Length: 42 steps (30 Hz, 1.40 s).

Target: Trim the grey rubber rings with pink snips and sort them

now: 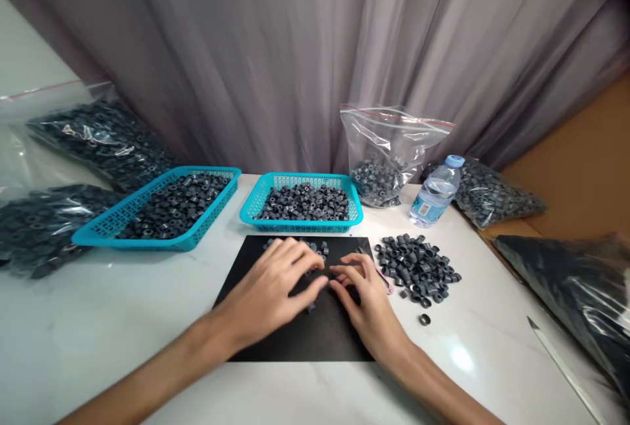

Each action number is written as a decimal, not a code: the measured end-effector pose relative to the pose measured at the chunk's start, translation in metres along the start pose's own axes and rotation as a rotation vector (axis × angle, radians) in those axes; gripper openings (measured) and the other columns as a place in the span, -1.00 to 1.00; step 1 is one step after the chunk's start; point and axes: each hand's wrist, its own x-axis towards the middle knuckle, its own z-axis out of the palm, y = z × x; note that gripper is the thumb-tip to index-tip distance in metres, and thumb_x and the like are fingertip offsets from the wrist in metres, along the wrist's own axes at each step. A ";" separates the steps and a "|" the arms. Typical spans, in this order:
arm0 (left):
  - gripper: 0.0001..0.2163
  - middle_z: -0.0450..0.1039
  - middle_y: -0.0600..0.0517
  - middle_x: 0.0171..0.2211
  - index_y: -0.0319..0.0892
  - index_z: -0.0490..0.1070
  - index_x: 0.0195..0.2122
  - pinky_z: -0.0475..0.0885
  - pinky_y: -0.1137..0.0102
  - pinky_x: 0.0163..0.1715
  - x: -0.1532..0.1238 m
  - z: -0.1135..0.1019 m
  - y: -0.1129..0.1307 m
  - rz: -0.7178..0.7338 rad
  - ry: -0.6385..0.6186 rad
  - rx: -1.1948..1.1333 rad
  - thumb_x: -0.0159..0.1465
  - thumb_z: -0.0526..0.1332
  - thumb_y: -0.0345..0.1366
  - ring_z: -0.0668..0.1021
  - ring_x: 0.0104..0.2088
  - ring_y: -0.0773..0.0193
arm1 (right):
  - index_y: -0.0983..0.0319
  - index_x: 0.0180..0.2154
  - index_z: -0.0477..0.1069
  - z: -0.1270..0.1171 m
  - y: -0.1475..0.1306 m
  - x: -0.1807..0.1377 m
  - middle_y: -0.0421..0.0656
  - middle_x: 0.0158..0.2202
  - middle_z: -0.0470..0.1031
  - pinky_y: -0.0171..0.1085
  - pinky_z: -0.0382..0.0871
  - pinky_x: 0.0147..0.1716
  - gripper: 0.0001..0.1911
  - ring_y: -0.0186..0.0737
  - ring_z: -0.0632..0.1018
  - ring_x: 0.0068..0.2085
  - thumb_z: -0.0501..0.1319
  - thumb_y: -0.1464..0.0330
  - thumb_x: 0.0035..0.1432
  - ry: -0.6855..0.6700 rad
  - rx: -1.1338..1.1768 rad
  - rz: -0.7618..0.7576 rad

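Observation:
Both my hands rest on a black mat (275, 340) on the white table. My left hand (275, 287) lies palm down, its fingers stretched over small dark grey rubber rings (315, 246) scattered at the mat's far end. My right hand (364, 297) is beside it, fingers curled with the tips touching the mat close to the left fingertips. What the right fingers pinch, if anything, is hidden. A pink tool (384, 279) lies just beyond my right hand at the mat's right edge. A loose pile of the same grey rings (416, 267) sits right of the mat.
Two teal baskets (105, 231) (300, 222) holding rings stand behind the mat. An open clear bag with rings (388, 156) and a water bottle (436, 192) stand at the back right. More filled bags lie at far left (98, 140) and right (575, 287). A curtain hangs behind.

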 end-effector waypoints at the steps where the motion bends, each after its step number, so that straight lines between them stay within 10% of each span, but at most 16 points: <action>1: -0.81 0.56 -0.02 -0.13 -0.01 0.50 -0.06 0.34 0.15 -0.01 -0.011 0.007 0.001 -0.002 -0.034 0.025 0.42 0.17 -0.12 0.53 -0.09 0.05 | 0.17 -0.05 0.48 -0.002 0.000 0.000 0.01 0.01 0.36 -0.06 0.59 -0.03 -0.83 -0.07 0.58 -0.01 0.13 0.35 0.42 -0.012 -0.007 0.005; 8: -0.69 0.58 -0.14 -0.04 -0.11 0.54 0.06 0.38 0.02 0.02 -0.038 0.037 0.002 -0.040 -0.127 0.128 0.42 0.17 -0.10 0.56 -0.05 -0.09 | 0.18 -0.20 0.45 -0.010 -0.005 0.000 0.02 -0.01 0.39 -0.02 0.54 0.02 -0.84 0.01 0.50 0.12 0.13 0.30 0.42 -0.030 -0.028 0.061; 21: -0.75 0.48 0.04 0.02 0.08 0.45 0.12 0.49 0.35 0.08 -0.047 0.036 0.006 -0.267 0.021 -0.584 0.45 0.17 -0.27 0.58 -0.01 0.24 | 0.19 -0.09 0.44 -0.014 -0.040 -0.005 -0.21 -0.34 0.46 -0.31 0.41 -0.37 -0.68 -0.29 0.49 -0.36 0.26 0.08 0.33 -0.283 0.570 0.490; 42: -0.86 0.53 0.06 -0.22 -0.13 0.57 -0.10 0.47 0.45 -0.19 -0.041 0.052 0.011 -0.336 0.088 -0.679 0.39 0.23 -0.35 0.54 -0.27 0.35 | 0.17 -0.20 0.41 -0.011 -0.039 -0.016 -0.25 -0.40 0.42 -0.36 0.33 -0.42 -0.90 -0.35 0.44 -0.42 0.16 0.32 0.42 -0.134 0.180 0.199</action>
